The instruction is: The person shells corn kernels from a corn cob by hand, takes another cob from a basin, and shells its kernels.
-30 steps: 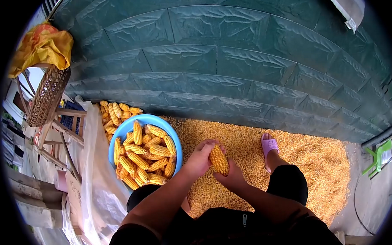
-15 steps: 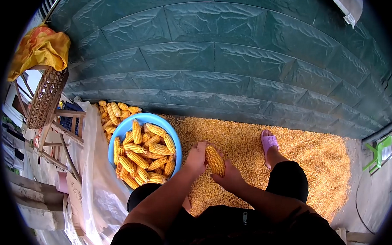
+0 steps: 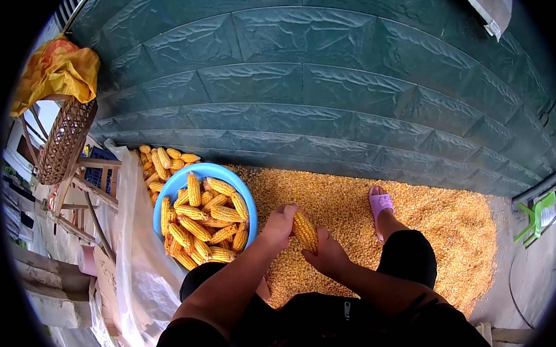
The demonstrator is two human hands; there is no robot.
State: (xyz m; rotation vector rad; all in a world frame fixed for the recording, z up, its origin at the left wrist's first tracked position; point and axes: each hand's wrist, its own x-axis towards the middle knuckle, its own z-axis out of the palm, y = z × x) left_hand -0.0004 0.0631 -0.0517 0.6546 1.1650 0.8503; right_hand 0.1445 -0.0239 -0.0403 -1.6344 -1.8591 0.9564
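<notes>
A yellow corn cob is held between my two hands over the loose kernels. My left hand grips its upper left side, with the fingertips partly hidden behind it. The lower right end is in my right hand, whose thumb lies by the cob's bottom tip. Left of my hands stands a blue basin filled with whole cobs. Loose corn kernels cover the ground below and around my feet.
More cobs are piled behind the basin, beside clear plastic sheeting. A green wall runs along the far side. A pink sandal is on my right foot. A wicker basket stands left, a green chair right.
The cob has turned and shifted slightly left between my hands. My left hand has shifted its grip on it. The basin and the cobs in it look the same.
</notes>
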